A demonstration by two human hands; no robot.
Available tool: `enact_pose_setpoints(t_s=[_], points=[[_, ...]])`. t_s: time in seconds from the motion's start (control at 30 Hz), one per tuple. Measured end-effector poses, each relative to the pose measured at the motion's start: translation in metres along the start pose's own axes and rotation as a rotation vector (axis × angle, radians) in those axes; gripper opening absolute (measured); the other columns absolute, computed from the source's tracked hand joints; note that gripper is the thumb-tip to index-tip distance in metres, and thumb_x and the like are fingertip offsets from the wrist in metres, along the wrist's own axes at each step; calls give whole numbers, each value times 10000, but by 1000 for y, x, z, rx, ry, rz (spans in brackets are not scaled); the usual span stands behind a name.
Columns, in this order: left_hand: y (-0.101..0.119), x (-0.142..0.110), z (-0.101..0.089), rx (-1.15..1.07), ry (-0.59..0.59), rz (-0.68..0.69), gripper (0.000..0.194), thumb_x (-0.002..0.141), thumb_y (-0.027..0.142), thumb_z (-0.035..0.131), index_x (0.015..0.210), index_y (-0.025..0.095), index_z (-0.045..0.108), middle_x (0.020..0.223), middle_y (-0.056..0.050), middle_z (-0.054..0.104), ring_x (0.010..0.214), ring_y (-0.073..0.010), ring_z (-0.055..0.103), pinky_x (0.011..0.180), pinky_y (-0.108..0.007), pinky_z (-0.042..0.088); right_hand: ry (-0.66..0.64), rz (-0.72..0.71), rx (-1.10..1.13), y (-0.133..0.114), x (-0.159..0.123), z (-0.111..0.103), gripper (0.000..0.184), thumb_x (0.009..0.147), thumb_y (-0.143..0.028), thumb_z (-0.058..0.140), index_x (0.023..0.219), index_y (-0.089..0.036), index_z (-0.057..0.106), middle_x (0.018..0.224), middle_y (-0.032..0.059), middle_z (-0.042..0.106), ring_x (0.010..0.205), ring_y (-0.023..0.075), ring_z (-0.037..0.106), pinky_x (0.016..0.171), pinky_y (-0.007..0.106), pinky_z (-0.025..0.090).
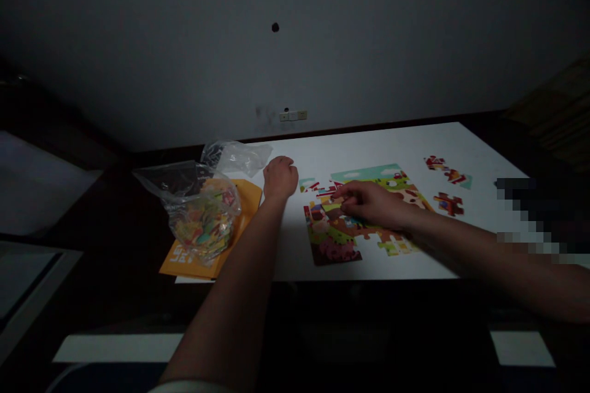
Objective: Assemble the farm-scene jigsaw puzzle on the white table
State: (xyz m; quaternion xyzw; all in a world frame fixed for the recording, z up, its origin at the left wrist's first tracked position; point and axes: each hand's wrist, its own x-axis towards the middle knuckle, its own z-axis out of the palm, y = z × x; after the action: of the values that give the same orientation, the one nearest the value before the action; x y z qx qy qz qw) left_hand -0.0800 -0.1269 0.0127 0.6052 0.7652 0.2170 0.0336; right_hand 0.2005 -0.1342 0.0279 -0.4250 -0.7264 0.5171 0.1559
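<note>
A partly joined jigsaw puzzle (405,196) with a colourful farm picture lies on the white table. Over its left part hovers or rests my right hand (373,202), its thumb and forefinger bent and apart near a small gap in the picture. No piece shows clearly between those fingertips. Beyond them, red-and-white puzzle pieces (318,186) lie along the puzzle's upper left. My left hand (281,177) rests on the table left of the puzzle, curled into a loose fist. Its palm side is hidden, so I cannot see whether anything is inside.
Left of my left arm, a clear plastic bag (205,221) of puzzle pieces lies on an orange envelope or box (184,261). Another crumpled clear bag (237,156) sits behind it. Loose joined pieces (447,171) and a brown piece (448,204) lie at right.
</note>
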Motion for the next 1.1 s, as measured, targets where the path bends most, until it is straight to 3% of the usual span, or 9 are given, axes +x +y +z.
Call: enact_pose_setpoints(t_s=[0.1,0.23,0.53,0.9,1.1], points=[[0,0,0,3,-1,0,355,1029,207,528,1268,249,787,1442,-108,758,1397,-298,657,1235,-458,476,-5,-49,-55,-3,-2,3,406,831,-275,753,1233,-237,799,828,44,794,715,221,702,637,328,527],[2,-1,-1,6,-5,10,358,1020,198,530,1269,247,783,1446,-121,750,1403,-310,649,1238,-480,473,52,-113,-216,-3,-1,5,306,855,-312,745,1141,-240,825,757,38,757,662,220,670,602,338,498],[1,0,1,17,-6,8,355,1022,219,538,1286,218,775,1432,-130,752,1404,-303,643,1237,-463,463,87,-176,-466,-7,-4,6,252,916,-328,744,1144,-245,811,859,66,770,759,244,686,708,377,481],[2,0,0,21,-12,-1,337,1021,229,549,1281,238,764,1452,-117,744,1413,-307,638,1239,-464,465,77,-217,-491,-2,-2,8,284,957,-361,710,1204,-262,808,920,84,789,812,259,703,728,394,512],[0,0,1,22,-5,4,322,1021,228,554,1264,251,763,1442,-107,751,1396,-305,646,1237,-465,470,31,-244,-313,-8,-9,-6,286,1021,-386,649,1254,-331,805,1188,88,829,1084,309,736,940,461,589]])
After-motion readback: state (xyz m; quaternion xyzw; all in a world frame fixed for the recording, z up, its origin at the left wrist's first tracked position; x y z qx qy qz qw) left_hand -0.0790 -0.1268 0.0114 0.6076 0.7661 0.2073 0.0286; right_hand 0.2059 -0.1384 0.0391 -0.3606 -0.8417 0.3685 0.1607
